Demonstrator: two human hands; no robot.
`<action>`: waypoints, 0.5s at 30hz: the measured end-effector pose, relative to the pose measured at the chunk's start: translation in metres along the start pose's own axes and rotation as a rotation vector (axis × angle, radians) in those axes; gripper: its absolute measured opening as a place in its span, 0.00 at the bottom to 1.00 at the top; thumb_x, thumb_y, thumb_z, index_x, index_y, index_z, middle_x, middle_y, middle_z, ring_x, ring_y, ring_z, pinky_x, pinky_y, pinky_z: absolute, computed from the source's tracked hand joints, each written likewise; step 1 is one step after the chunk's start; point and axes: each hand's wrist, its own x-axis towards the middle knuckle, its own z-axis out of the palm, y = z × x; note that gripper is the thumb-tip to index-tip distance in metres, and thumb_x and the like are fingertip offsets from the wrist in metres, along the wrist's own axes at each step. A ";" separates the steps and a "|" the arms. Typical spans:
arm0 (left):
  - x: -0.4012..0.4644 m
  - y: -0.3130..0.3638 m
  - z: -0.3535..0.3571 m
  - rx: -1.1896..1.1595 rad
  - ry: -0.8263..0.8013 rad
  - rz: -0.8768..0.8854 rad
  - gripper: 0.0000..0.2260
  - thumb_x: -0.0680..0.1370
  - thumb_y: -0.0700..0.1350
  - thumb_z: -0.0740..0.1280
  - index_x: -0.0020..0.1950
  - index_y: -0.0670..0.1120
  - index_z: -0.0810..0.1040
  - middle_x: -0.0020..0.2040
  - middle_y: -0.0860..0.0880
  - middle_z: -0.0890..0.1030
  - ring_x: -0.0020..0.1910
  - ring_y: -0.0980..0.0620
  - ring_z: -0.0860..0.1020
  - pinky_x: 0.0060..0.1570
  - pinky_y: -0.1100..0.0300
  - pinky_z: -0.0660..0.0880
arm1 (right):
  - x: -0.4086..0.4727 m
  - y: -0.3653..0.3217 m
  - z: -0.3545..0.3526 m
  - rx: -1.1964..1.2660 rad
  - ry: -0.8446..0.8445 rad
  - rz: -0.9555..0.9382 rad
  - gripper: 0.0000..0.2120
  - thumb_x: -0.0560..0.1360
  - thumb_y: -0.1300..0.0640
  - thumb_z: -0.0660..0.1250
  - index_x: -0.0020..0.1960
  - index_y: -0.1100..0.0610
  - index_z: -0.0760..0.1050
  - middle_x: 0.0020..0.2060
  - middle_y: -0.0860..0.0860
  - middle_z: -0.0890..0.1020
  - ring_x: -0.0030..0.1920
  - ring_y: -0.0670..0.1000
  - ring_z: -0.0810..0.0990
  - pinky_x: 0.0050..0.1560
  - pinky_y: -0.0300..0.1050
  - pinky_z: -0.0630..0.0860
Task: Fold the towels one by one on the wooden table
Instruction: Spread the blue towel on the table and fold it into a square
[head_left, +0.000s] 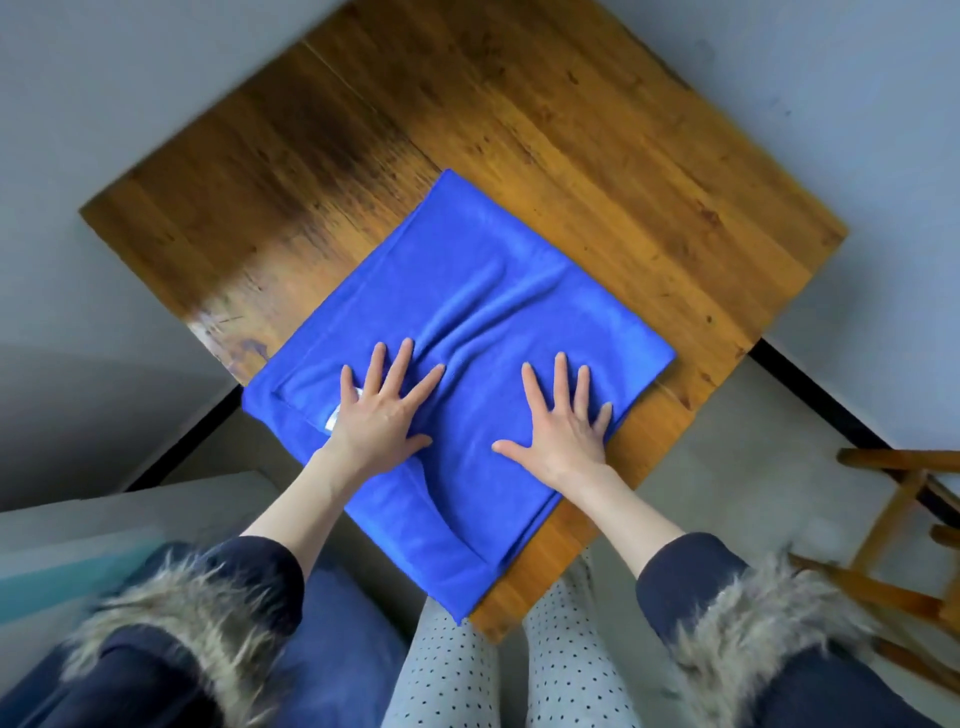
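Two flat hands on a folded blue towel (467, 322)
Left hand (382, 415) and right hand (563, 426) spread wide, palms pressing soft wrinkled cloth on wooden table (571, 156).

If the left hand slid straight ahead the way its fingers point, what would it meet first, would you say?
Most likely the raised wrinkle in the blue towel, just beyond the left hand; past it, only bare wooden table shows.
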 end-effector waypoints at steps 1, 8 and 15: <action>0.002 0.003 0.001 -0.003 0.022 -0.014 0.39 0.74 0.61 0.63 0.75 0.59 0.40 0.76 0.47 0.36 0.75 0.41 0.40 0.68 0.36 0.51 | 0.006 0.006 -0.004 -0.004 0.006 -0.015 0.48 0.68 0.30 0.61 0.74 0.44 0.34 0.73 0.51 0.30 0.73 0.59 0.31 0.67 0.71 0.44; 0.047 0.060 -0.014 -0.112 0.123 -0.140 0.38 0.73 0.67 0.59 0.75 0.61 0.40 0.77 0.47 0.38 0.75 0.39 0.40 0.68 0.34 0.49 | 0.076 0.079 -0.074 -0.102 -0.004 -0.155 0.50 0.65 0.32 0.68 0.74 0.38 0.38 0.74 0.46 0.33 0.74 0.55 0.34 0.69 0.67 0.45; 0.109 0.109 -0.045 -0.162 0.082 -0.271 0.37 0.74 0.69 0.54 0.74 0.60 0.37 0.76 0.46 0.35 0.74 0.38 0.38 0.67 0.33 0.49 | 0.141 0.127 -0.139 -0.231 0.026 -0.271 0.50 0.64 0.34 0.69 0.73 0.37 0.39 0.75 0.45 0.36 0.75 0.52 0.37 0.72 0.61 0.44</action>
